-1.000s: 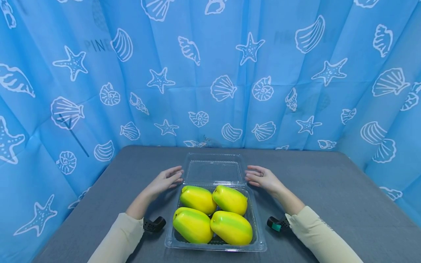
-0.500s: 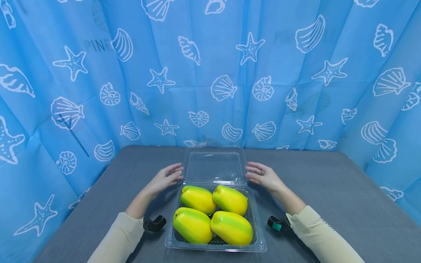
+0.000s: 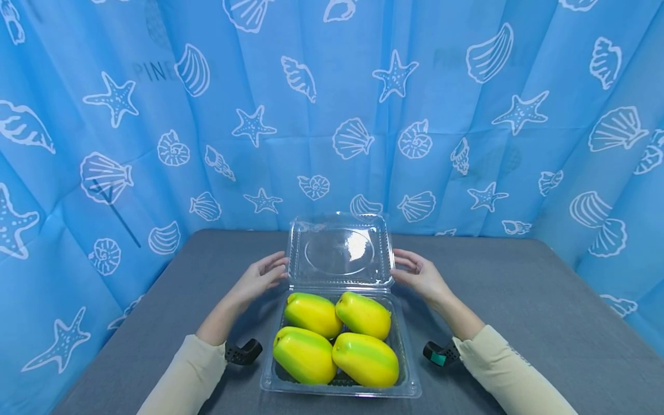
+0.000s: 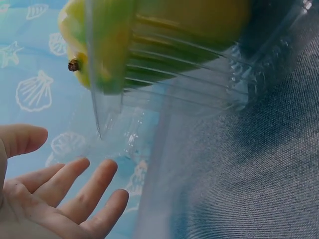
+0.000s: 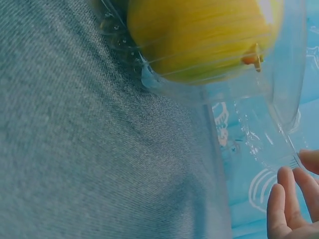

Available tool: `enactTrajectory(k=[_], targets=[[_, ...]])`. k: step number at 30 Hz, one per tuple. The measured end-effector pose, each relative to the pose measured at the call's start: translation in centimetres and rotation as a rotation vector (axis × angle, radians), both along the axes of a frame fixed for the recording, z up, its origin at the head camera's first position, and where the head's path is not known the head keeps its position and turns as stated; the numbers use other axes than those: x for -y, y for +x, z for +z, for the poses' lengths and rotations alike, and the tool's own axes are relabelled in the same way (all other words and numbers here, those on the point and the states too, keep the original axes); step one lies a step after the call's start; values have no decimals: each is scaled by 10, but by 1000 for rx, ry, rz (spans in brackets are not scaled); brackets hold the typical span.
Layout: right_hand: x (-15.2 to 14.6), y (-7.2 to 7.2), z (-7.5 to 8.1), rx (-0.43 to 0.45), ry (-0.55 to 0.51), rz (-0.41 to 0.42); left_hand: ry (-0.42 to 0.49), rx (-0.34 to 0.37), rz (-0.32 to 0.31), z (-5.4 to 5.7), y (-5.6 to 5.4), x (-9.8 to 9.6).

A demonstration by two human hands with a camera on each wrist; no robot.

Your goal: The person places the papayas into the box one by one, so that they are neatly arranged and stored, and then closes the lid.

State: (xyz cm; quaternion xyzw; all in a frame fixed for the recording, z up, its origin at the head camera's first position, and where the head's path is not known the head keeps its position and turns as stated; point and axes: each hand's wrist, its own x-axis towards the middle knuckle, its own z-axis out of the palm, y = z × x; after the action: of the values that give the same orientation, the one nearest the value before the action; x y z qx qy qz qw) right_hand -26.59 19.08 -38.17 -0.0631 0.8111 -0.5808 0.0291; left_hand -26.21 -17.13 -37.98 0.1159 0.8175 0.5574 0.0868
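A clear plastic clamshell container [image 3: 339,392] stands on the table, holding several yellow-green papaya-like fruits [image 3: 365,360]. Its hinged lid [image 3: 339,251] is tilted up at the back. At the lid's left edge is my left hand [image 3: 259,278], fingers extended and thumb apart from them; the left wrist view shows this hand [image 4: 65,199] with nothing between thumb and fingers. My right hand [image 3: 422,279] is at the lid's right edge. In the right wrist view, the thumb and fingertips of that hand [image 5: 299,199] pinch the edge.
The grey cloth-covered table [image 3: 498,294] extends to both sides of the container. Behind it hangs a blue curtain [image 3: 332,115] with white shell and starfish prints. Black wrist-worn devices [image 3: 244,353] sit by both sleeves.
The lid has swung upward from lying back nearly flat to a steeper tilt. Both hands have risen slightly, and the right fingertips have come onto the lid's edge. The fruits stay put.
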Motion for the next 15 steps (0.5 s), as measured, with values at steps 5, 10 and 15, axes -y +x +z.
enactTrajectory(k=[5,10,15], targets=[[-1,4,3,-56,24,12,16,-5,-2,3,1,1],[-1,7,4,-93,36,11,19,-13,4,4,2,1],[0,9,5,-115,44,-19,21,-46,10,5,2,0]])
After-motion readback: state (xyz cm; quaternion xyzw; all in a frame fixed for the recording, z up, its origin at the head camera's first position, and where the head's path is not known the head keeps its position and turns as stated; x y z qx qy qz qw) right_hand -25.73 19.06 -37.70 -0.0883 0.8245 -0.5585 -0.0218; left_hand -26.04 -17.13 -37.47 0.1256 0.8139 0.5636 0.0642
